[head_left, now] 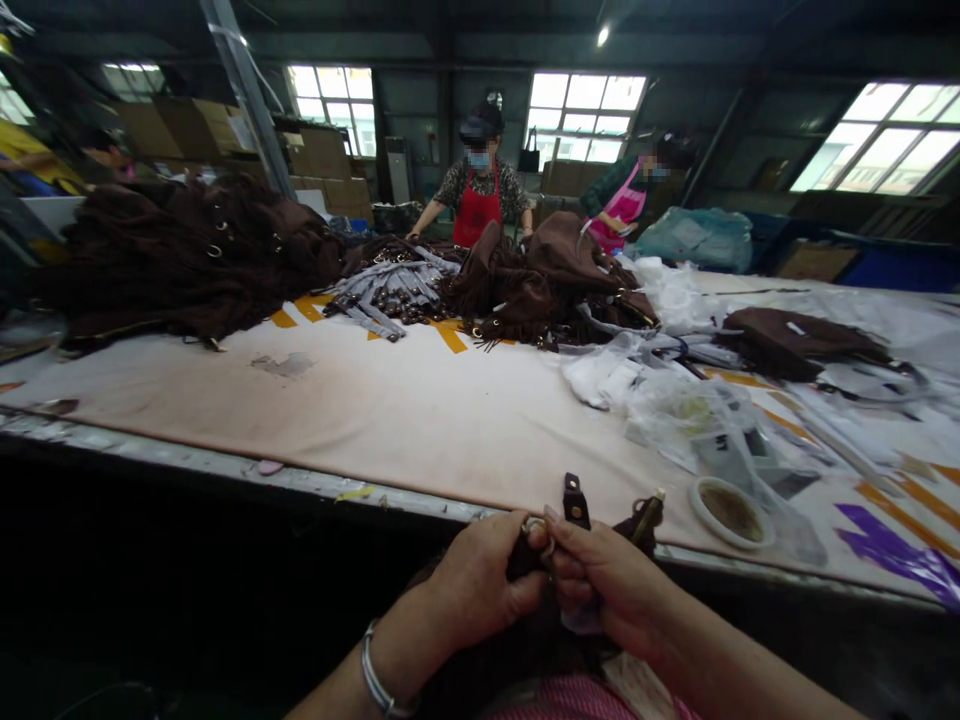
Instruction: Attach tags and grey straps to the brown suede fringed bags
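A dark brown cloth bag (517, 645) lies bunched over my lap at the table's near edge. My left hand (484, 575) is closed around part of it, next to a small pale ring (534, 524). Pressed against the ring from the other side, my right hand (600, 575) grips a dark strap (575, 502) with metal studs, whose end sticks up above the fingers. A zipper end (646, 515) of the bag shows just beyond my right hand. The fingertips of both hands nearly touch.
On the pale table cover (360, 420) stand a large brown pile (180, 250), grey straps (397, 290), more brown bags (555, 280), clear plastic (675, 400), a round dish (731, 512) and purple film (896, 545). Two people in aprons stand across the table.
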Tool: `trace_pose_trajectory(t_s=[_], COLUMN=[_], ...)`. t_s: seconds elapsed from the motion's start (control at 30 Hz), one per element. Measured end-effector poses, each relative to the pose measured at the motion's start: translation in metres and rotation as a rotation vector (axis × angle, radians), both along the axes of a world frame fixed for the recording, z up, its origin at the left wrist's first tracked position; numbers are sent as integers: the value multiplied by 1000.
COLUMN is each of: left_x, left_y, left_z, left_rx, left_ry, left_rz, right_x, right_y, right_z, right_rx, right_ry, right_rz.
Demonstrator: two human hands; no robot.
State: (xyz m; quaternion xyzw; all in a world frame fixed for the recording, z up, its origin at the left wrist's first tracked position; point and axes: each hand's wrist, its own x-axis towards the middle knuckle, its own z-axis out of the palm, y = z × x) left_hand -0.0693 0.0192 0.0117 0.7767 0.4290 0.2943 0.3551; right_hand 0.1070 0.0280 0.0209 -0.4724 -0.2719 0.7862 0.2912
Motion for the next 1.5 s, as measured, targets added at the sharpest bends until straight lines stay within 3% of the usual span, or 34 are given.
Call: trace_pose_trajectory(t_s=[0.23,0.47,0.63,0.8,0.97,1.2,1.33,1.4,1.5], left_x=[9,9,1,-7,-13,-12,-10,-9,-6], left_y=[-12,-16,-15,-8,-6,-4,-5,-7,-12], left_z=[-4,-15,-15,-8,-5,-1,-2,-2,-2], left_rx=[-35,178,260,102,-24,-121,-86,-31,54], left_ry=[241,493,500,312,179,63,94,188,343], left_rz=[12,-195,-363,-251,-116,-109,-106,-115,-209], right_x=[6,18,24,30,26,14,8,9,17], right_y=[-10,-17,-28,-11,-7,-23,-24,-21,-12], right_z=[-7,-2,-11,-7,-5,-19,-18,-15,-7], right_rx=[-12,-32,-91,-194,-150,-38,2,-14,-73], right_ry=[-101,-222,-261,-51,182,212,140,64,-97], right_rz=[-5,189,266,256,173,40,-42,-1,203])
